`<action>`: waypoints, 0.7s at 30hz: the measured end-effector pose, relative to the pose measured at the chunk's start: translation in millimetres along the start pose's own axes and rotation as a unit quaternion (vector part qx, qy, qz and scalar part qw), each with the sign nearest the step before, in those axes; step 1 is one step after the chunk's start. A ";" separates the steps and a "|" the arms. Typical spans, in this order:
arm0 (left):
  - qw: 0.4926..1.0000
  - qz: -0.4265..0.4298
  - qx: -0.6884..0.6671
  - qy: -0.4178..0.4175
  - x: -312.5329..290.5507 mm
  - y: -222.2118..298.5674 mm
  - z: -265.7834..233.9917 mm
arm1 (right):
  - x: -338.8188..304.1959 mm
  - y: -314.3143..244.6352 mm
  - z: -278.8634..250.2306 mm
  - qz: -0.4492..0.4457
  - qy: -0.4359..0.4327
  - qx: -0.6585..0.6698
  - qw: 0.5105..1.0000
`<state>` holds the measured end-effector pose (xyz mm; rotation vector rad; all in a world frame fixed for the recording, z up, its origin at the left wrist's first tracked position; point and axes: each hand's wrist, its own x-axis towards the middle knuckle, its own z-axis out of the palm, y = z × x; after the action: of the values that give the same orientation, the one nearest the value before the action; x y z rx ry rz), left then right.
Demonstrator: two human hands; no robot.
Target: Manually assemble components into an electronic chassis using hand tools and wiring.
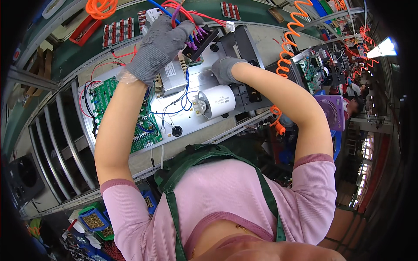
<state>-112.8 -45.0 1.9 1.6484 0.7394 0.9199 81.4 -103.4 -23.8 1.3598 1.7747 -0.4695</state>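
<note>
Just beside the left hand (pixel 162 45): black block (pixel 204 42)

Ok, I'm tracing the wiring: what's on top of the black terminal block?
Purple-sleeved wire ends sit on the black terminal block, with red wires and a blue wire beside them. The gloved left hand partly covers the wiring, so not every connection shows.
</note>
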 end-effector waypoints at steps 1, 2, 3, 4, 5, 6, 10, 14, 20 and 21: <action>1.000 0.012 -0.004 0.007 0.7 -0.6 1.6 | 0.0 1.4 1.9 0.003 0.006 0.013 1.000; 1.000 0.005 -0.010 -0.005 0.8 -0.1 2.1 | 0.4 2.9 4.1 0.006 0.012 0.025 1.000; 1.000 -0.002 -0.015 -0.016 0.4 0.9 2.3 | 4.5 5.1 11.3 0.011 0.028 0.024 0.999; 0.999 -0.006 -0.019 -0.025 1.2 2.5 1.3 | 8.8 6.3 16.4 0.018 0.046 0.019 0.999; 0.999 -0.019 -0.032 -0.029 2.4 2.7 1.7 | 11.4 8.3 19.7 0.024 0.065 0.015 0.998; 0.998 -0.031 -0.044 -0.033 3.4 1.5 3.1 | 11.9 10.8 22.1 0.022 0.074 0.013 0.997; 0.998 -0.056 -0.027 -0.021 1.4 -2.6 -4.4 | -7.2 0.0 7.5 0.008 0.154 0.068 0.986; 0.994 -0.095 -0.044 -0.034 3.8 -8.2 -9.0 | -54.3 -2.8 5.9 -0.017 0.290 0.114 0.950; 0.989 -0.069 -0.129 -0.029 -1.3 9.6 2.9 | -95.3 27.0 -32.0 -0.161 0.461 0.225 0.843; 0.989 -0.072 -0.118 -0.058 0.4 5.4 0.9 | -80.3 34.8 -29.3 -0.162 0.530 0.204 0.807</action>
<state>-111.7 -46.4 7.1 1.4094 0.6354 0.7696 107.7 -119.4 63.1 1.8031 2.9916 -0.2701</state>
